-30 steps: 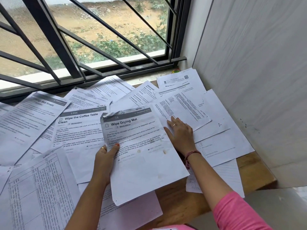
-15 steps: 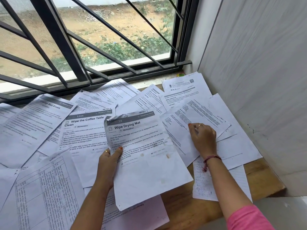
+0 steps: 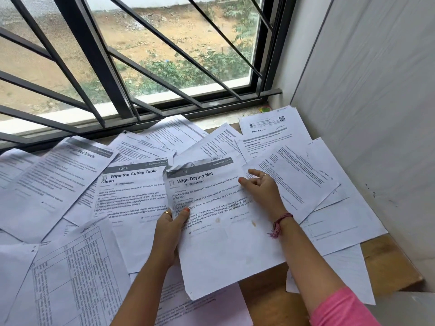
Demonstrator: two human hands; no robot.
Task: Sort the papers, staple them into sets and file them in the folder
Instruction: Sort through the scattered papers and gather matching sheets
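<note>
Window-side desk (image 3: 388, 267) buried in loose papers (image 3: 58, 184), still sorting. Left hand (image 3: 170, 234) pinches "Wipe Drying Mat" sheet (image 3: 223, 231) by its left edge near desk front, prob. to compare; right hand (image 3: 261, 187), fingers loosely curled, touches sheet (image 3: 299, 177) toward right edge. Folder, stapler not seen.

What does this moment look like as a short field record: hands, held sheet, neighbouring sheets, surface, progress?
left hand: left hand grips the left edge of the Wipe Drying Mat sheet, thumb on top
right hand: right hand rests at that sheet's right edge, fingers loosely spread over the table-print sheet
held sheet: top left corner torn, brown stains on it
neighbours: Wipe the Coffee Table sheet to its left; Change Bed Sheets sheet further left
surface: wooden desk by the window
progress: papers lie loose; no stapler or folder in view
</note>
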